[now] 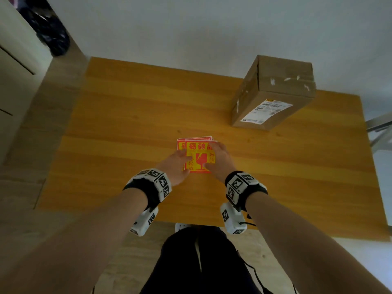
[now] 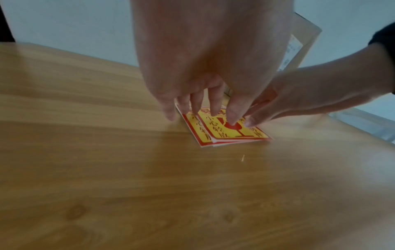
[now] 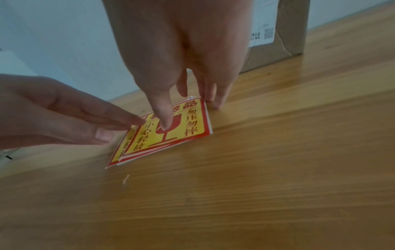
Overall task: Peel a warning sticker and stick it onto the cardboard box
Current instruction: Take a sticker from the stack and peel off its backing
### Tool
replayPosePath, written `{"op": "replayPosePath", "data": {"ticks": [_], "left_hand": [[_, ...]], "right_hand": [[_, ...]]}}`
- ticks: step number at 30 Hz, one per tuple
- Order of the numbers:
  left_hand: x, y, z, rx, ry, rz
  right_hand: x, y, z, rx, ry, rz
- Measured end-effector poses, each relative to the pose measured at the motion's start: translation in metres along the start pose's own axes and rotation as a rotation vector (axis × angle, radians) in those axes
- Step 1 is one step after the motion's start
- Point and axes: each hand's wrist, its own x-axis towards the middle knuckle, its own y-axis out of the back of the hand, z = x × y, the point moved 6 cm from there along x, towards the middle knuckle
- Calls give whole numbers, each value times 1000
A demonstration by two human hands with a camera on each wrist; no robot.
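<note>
A small stack of red-and-yellow warning stickers point(image 1: 199, 158) lies flat near the middle of the wooden table point(image 1: 127, 124). My left hand point(image 1: 186, 160) reaches in from the left, and its straight fingers point(image 2: 213, 108) touch the stack's left side. My right hand point(image 1: 212, 153) comes from the right. One digit point(image 3: 164, 121) presses on the top sticker point(image 3: 171, 133), and the others touch the table at its far right edge. Neither hand lifts a sticker. The brown cardboard box point(image 1: 273, 92) with a white shipping label stands at the back right, apart from both hands.
A white wall runs behind the table's far edge. At the left stands a pale cabinet point(image 1: 12, 71), and a metal frame point(image 1: 379, 128) shows past the right edge. A tiny scrap point(image 3: 126, 179) lies on the wood just in front of the stickers.
</note>
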Motion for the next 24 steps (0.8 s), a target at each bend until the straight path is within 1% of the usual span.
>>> {"op": "replayPosePath", "data": {"ticks": [4,8,12,14,16,20,24], "left_hand": [[-3,-9,1,29,4,-17],[-3,-13,0,5,21,-15],[-2,-14,-2,-20,20,-6],[-3,-12,-1,-53,24,0],[-5,-8,0,-112,39,35],[-11,12,5,-262,60,187],[-20,40,27,-388,33,295]], "right_hand": [[4,2,3,108,-49,92],[7,7,11,199,-107,185],[4,15,24,368,-181,245],[2,15,27,504,-237,206],[1,13,29,610,-262,152],[-2,19,24,716,-242,89],[-9,37,8,806,-209,56]]}}
